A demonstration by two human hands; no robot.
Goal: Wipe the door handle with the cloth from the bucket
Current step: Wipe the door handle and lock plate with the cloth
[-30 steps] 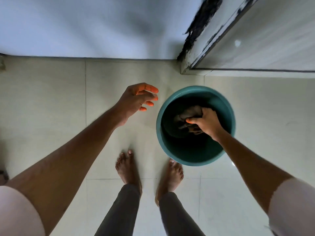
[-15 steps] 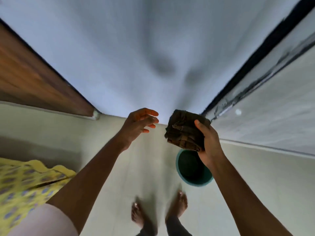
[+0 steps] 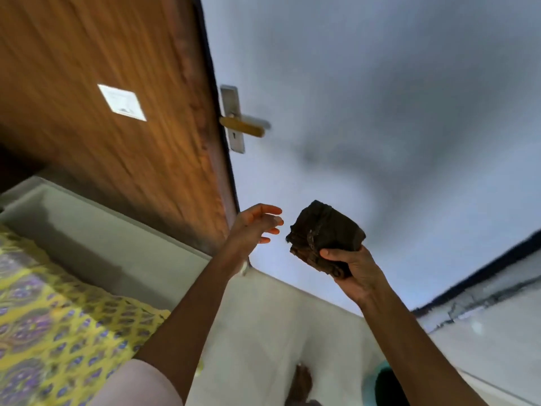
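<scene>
From the head camera, your right hand (image 3: 355,271) holds the cloth (image 3: 325,234) as a dark folded wad, the grip pinching its lower edge between thumb and fingers so most of the bundle stands up above the palm. Your left hand (image 3: 257,225) hangs just beside it, fingers spread and curled loosely, holding nothing and not touching the cloth. The door handle (image 3: 243,126) sits up and to the left of both hands, well apart from them, on a metal plate at the edge of the wooden door (image 3: 117,83); its lever sticks out sideways from the door edge toward the grey wall (image 3: 380,98), so its long axis runs roughly left to right in this view. Your empty left hand looks slightly nearer the handle, but the cloth is in the right, so I'd judge the coming move as raising the right hand up and leftward, then wiping along the lever's length. The bucket (image 3: 377,382) shows only as a teal rim at the bottom, beside your foot. The picture is blurred, so finer detail of the handle is unclear.
</scene>
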